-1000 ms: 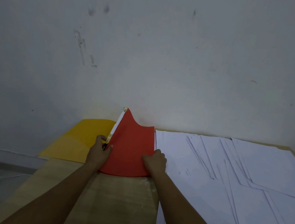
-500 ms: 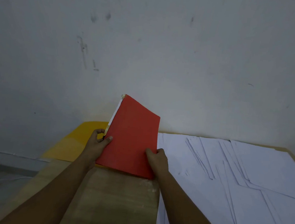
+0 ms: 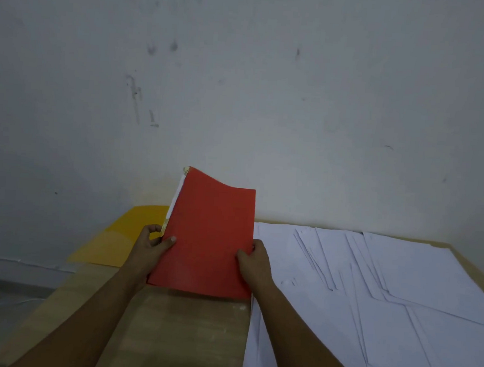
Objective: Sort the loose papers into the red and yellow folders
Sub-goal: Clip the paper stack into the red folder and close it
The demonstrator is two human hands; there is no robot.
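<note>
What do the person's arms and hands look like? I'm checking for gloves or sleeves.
Both forearms are bare up to the frame's edge: no sleeves show. The left hand and right hand wear no gloves, and no rings, watch or bracelets are visible.

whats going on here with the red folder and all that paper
A person is sorting papers at a wooden table. Both hands hold the red folder tilted up off the table: the left hand grips its left edge, the right hand its right edge. White sheets show at its left edge. The yellow folder lies flat behind, and loose papers cover the table's right side.
</note>
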